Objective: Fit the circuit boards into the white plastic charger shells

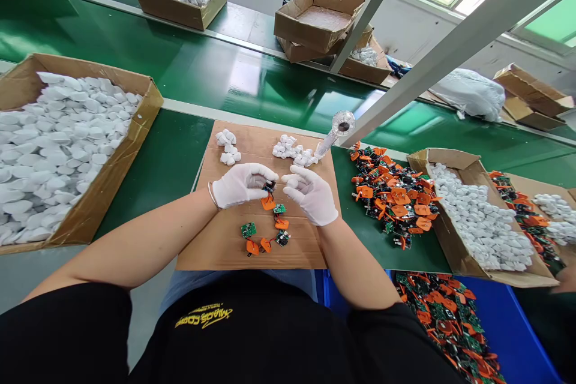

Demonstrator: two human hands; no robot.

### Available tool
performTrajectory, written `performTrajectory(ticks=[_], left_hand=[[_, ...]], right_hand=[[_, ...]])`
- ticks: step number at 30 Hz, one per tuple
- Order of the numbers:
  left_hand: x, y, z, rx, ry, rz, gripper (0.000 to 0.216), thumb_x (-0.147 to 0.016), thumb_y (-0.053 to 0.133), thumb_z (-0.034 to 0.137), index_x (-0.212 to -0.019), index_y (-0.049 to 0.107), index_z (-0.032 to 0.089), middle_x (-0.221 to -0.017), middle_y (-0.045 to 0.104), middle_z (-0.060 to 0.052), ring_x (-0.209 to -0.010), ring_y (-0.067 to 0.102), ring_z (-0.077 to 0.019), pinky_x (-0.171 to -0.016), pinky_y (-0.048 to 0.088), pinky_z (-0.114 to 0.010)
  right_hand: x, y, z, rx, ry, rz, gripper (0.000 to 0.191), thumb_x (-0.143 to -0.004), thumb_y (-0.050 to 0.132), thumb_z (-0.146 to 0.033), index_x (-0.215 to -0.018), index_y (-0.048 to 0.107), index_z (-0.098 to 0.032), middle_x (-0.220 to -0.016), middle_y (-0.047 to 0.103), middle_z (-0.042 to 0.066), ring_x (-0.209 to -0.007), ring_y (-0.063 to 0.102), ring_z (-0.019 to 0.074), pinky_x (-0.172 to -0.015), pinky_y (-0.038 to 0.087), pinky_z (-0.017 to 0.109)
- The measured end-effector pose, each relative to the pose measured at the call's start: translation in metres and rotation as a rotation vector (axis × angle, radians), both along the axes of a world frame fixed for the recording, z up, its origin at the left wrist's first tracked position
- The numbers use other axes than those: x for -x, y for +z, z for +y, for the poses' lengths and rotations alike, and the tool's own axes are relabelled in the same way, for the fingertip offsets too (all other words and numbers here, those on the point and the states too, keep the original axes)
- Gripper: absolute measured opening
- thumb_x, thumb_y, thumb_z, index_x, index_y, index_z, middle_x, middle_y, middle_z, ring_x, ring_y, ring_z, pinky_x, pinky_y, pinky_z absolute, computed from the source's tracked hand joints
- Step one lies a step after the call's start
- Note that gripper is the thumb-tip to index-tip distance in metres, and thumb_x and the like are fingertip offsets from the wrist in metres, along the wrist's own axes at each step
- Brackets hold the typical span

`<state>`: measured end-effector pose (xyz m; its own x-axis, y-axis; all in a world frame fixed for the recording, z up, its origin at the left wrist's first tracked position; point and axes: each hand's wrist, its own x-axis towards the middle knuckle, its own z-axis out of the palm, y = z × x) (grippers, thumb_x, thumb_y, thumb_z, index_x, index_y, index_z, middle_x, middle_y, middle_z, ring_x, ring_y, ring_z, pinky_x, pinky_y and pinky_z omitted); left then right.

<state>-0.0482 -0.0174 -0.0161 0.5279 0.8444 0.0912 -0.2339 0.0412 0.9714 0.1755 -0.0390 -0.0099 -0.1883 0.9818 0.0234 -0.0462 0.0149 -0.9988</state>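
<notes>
Both my hands wear white gloves and meet over a brown cardboard sheet (234,240). My left hand (240,185) is closed on a small circuit board with an orange part (269,192) that hangs below its fingers. My right hand (310,192) is pinched on a white plastic piece (291,180) right beside it. Several loose green boards with orange parts (266,234) lie on the cardboard below my hands. Two small heaps of white plastic pieces (228,147) (292,152) lie at the sheet's far edge.
A large carton of white pieces (130,144) stands at left. A pile of orange-and-green boards (391,192) and another carton of white pieces (443,234) lie at right. A blue bin (517,324) holds more boards. A green conveyor belt (216,72) with cartons runs behind.
</notes>
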Motion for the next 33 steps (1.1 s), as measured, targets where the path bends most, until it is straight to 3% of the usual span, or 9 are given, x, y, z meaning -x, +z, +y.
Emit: performTrajectory(ticks=[6, 12, 17, 22, 26, 33], left_hand=[[-0.001, 0.002, 0.000, -0.003, -0.011, 0.009, 0.041, -0.063, 0.083, 0.009, -0.101, 0.067, 0.012, -0.107, 0.073, -0.011, -0.092, 0.072, -0.0171, -0.085, 0.059, -0.029], [-0.001, 0.004, -0.001, 0.000, -0.011, 0.049, 0.041, -0.063, 0.082, 0.011, -0.102, 0.066, 0.013, -0.108, 0.072, -0.011, -0.094, 0.072, -0.0189, -0.088, 0.059, -0.033], [-0.001, 0.001, 0.000, -0.017, -0.009, 0.060, 0.042, -0.063, 0.082, 0.011, -0.102, 0.067, 0.013, -0.104, 0.073, -0.009, -0.092, 0.071, -0.0169, -0.086, 0.059, -0.031], [0.000, -0.001, 0.000, -0.008, -0.018, 0.076, 0.043, -0.063, 0.082, 0.011, -0.103, 0.067, 0.013, -0.104, 0.072, -0.010, -0.092, 0.071, -0.0166, -0.087, 0.058, -0.032], [0.000, -0.001, 0.000, -0.027, -0.020, 0.083, 0.043, -0.063, 0.082, 0.012, -0.104, 0.067, 0.013, -0.101, 0.072, -0.009, -0.093, 0.071, -0.0173, -0.088, 0.058, -0.033], [-0.001, -0.002, 0.001, -0.040, -0.026, 0.098, 0.044, -0.064, 0.083, 0.014, -0.104, 0.067, 0.013, -0.103, 0.072, -0.010, -0.094, 0.071, -0.0190, -0.088, 0.058, -0.034]], right_hand=[[0.002, 0.003, -0.001, 0.094, 0.001, 0.007, 0.053, -0.060, 0.090, -0.035, -0.103, 0.064, -0.020, -0.090, 0.075, 0.005, -0.091, 0.073, 0.0210, -0.092, 0.059, 0.041], [0.001, 0.008, -0.003, -0.025, 0.120, -0.062, 0.041, -0.078, 0.075, -0.038, -0.114, 0.069, -0.021, -0.090, 0.070, 0.004, -0.083, 0.066, 0.0160, -0.088, 0.058, 0.039], [0.003, 0.011, -0.003, -0.080, 0.034, -0.089, 0.029, -0.074, 0.079, -0.039, -0.097, 0.073, -0.022, -0.102, 0.073, 0.008, -0.089, 0.068, 0.0197, -0.081, 0.059, 0.037], [0.006, 0.013, -0.004, 0.087, -0.097, 0.021, 0.038, -0.070, 0.082, -0.043, -0.098, 0.069, -0.020, -0.079, 0.074, 0.003, -0.057, 0.063, 0.0149, -0.052, 0.053, 0.031], [0.007, 0.013, -0.002, 0.066, -0.078, 0.123, 0.039, -0.068, 0.083, -0.042, -0.097, 0.068, -0.020, -0.094, 0.076, 0.005, -0.059, 0.062, 0.0119, -0.056, 0.054, 0.031], [0.003, 0.013, -0.004, 0.145, -0.057, 0.152, 0.052, -0.056, 0.092, -0.031, -0.098, 0.062, -0.022, -0.088, 0.076, 0.004, -0.068, 0.067, 0.0153, -0.062, 0.057, 0.032]])
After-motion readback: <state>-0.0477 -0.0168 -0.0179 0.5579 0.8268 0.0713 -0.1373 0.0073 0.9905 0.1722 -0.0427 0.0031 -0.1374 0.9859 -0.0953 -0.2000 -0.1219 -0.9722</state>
